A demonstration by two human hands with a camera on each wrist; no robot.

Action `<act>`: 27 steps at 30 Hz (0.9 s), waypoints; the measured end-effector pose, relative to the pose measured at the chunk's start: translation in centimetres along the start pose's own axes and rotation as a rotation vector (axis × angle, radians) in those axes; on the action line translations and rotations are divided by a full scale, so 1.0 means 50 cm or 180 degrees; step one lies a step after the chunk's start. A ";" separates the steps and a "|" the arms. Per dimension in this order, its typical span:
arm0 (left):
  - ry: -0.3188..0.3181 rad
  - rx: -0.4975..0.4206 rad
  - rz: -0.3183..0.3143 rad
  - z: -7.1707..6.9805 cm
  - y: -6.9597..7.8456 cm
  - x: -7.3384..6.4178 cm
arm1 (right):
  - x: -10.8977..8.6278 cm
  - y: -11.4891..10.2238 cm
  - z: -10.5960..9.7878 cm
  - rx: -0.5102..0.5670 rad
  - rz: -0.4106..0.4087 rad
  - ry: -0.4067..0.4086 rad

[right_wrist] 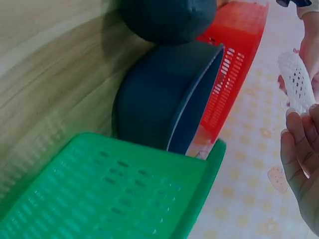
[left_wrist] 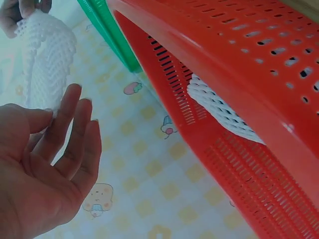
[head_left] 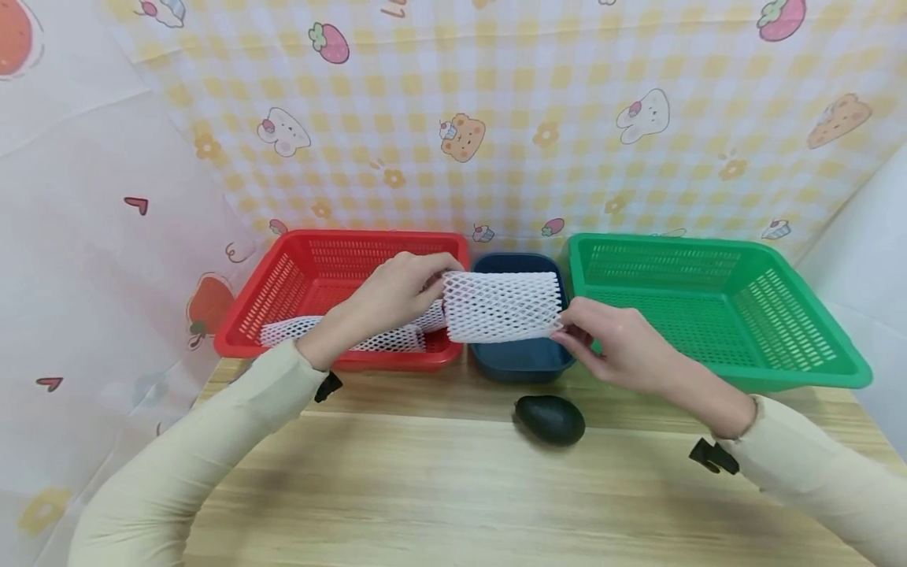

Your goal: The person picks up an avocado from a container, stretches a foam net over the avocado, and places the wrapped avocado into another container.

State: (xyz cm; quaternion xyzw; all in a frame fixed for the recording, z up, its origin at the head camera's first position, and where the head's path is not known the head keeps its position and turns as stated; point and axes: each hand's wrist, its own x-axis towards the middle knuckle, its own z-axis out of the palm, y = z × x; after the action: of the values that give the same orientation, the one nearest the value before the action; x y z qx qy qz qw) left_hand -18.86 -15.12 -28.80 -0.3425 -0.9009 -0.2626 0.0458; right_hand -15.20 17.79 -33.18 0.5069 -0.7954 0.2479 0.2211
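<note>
A white foam net sleeve (head_left: 503, 307) is stretched level between both hands above the dark blue bin (head_left: 522, 358). My left hand (head_left: 404, 287) pinches its left end beside the red basket. At the opposite end, my right hand (head_left: 612, 342) pinches the lower right corner between thumb and fingers. In the left wrist view the foam net sleeve (left_wrist: 50, 64) looks like a tube with its sides apart. A dark avocado (head_left: 550, 420) lies on the table in front of the bin, below the hands.
The red basket (head_left: 383, 361) at left has more white foam nets (head_left: 390, 340) in it, partly behind the left forearm. To the right stands a green basket (head_left: 779, 382). A patterned yellow-checked cloth (head_left: 510, 173) hangs behind the containers.
</note>
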 end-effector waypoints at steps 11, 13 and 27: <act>0.0260 0.0059 0.0120 -0.005 -0.026 0.002 | -0.010 -0.044 0.024 0.0336 -0.0184 -0.0340; 0.0313 0.0074 0.0122 -0.005 -0.030 0.001 | -0.009 -0.056 0.024 0.0398 -0.0221 -0.0408; 0.0356 -0.0001 0.0187 0.004 -0.029 -0.001 | 0.001 -0.108 0.018 0.0504 -0.0280 -0.0473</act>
State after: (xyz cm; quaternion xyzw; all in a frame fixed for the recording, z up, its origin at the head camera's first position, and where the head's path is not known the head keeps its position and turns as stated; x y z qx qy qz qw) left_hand -19.73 -15.95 -29.62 -0.3536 -0.8865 -0.2800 0.1037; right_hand -10.33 15.24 -32.93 0.5742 -0.7646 0.2617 0.1314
